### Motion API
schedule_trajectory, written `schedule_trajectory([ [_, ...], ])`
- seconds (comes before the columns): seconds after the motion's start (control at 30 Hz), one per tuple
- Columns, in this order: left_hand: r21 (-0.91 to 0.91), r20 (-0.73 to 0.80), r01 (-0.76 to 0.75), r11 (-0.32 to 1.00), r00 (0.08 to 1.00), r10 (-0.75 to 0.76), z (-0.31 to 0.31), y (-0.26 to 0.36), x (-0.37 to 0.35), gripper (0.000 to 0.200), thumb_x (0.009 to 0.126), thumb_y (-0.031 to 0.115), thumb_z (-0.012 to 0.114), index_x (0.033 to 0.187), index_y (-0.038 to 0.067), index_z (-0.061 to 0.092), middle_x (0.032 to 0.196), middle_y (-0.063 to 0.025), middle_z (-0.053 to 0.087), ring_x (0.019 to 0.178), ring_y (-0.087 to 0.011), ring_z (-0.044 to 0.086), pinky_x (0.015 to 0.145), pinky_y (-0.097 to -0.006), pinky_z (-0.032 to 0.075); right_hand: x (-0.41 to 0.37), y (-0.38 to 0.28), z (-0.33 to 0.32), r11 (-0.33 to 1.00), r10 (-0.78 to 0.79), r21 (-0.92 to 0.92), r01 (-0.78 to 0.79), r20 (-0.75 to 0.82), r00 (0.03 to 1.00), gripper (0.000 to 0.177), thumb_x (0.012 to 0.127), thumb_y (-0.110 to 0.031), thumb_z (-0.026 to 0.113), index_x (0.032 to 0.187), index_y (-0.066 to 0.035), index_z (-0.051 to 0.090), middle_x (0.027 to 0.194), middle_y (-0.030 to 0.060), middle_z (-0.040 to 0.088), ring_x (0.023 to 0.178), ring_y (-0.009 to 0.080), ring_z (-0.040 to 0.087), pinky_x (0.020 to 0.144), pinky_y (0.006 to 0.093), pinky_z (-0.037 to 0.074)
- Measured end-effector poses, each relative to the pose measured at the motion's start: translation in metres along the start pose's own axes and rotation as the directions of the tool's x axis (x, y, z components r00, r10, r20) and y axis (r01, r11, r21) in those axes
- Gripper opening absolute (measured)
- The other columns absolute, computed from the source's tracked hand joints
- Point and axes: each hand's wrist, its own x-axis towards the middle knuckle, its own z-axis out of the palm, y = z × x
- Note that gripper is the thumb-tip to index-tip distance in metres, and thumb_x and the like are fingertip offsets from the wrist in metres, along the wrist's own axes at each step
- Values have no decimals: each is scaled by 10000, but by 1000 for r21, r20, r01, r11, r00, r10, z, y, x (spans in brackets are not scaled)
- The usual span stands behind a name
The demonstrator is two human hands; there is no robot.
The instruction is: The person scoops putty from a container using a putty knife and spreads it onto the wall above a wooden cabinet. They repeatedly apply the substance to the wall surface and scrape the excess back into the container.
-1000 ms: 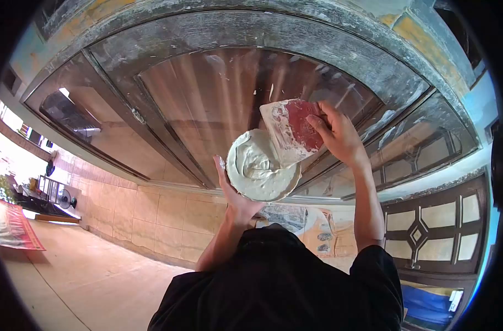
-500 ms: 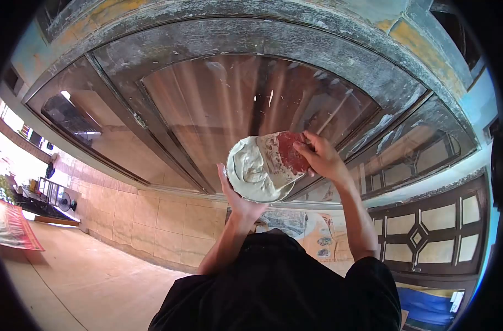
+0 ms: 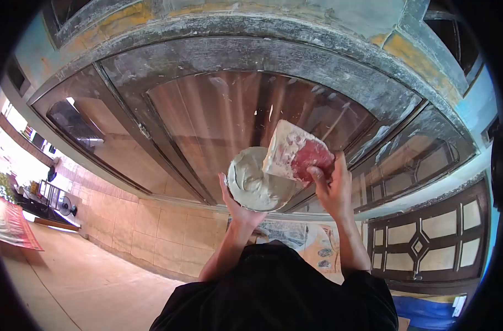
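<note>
Low in front of the doors, my left hand supports a round bowl from underneath and along its left side. Thick whitish paste fills much of it, with ridges and smears on the surface. My right hand grips a red putty spreader at its lower right corner, thumb on the face. Dried and wet paste coats the spreader's upper left part and edge. Its blade is tilted over the bowl's right side and overlaps the rim in this view.
Glazed brown doors stand just ahead under a grey, patchily coated arched frame. A paneled dark door is at right, with blue cloth below. On the left are tiled floor and a fan.
The spreader has lifted away from the paste and turned, showing more of its coated face. My right hand has shifted right and down; the bowl is slightly lower in view.
</note>
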Motion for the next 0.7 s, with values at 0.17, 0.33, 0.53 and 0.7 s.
schedule_trajectory([
  [0.17, -10, 60, 10, 1000, 998, -9, 3, 0, 3, 716, 871, 700, 381, 1314, 157, 526, 1310, -68, 541, 1192, -308, 496, 1013, -517, 377, -2, 2, -3, 999, 24, -23, -25, -13, 1000, 194, 900, -116, 647, 963, 22, 525, 769, 133, 692, 699, 206, 710, 570, 290, 517],
  [0.33, -34, 90, -11, 999, 996, 14, -1, 0, 5, 695, 887, 669, 386, 1346, 159, 495, 1333, -88, 528, 1203, -329, 493, 1021, -539, 372, 0, 14, -2, 990, -18, -141, 17, -9, 1000, 207, 907, -124, 639, 1007, 46, 574, 775, 142, 697, 705, 195, 708, 588, 292, 525],
  [0.53, -16, 48, -10, 1000, 999, 11, 6, 1, 1, 705, 883, 683, 378, 1329, 152, 508, 1326, -75, 533, 1196, -312, 505, 1018, -517, 383, 7, 17, -2, 977, 79, 195, -84, 36, 996, 235, 933, -117, 608, 1096, 52, 596, 864, 81, 698, 725, 88, 633, 634, 257, 537],
  [0.7, -6, 39, 0, 1000, 999, 0, 5, 3, 0, 715, 876, 687, 388, 1326, 145, 510, 1323, -78, 535, 1200, -311, 503, 1024, -508, 376, 10, 20, -8, 944, 137, 275, -181, 173, 975, 198, 938, -102, 595, 1058, 54, 624, 865, 77, 698, 730, 91, 638, 662, 250, 541],
])
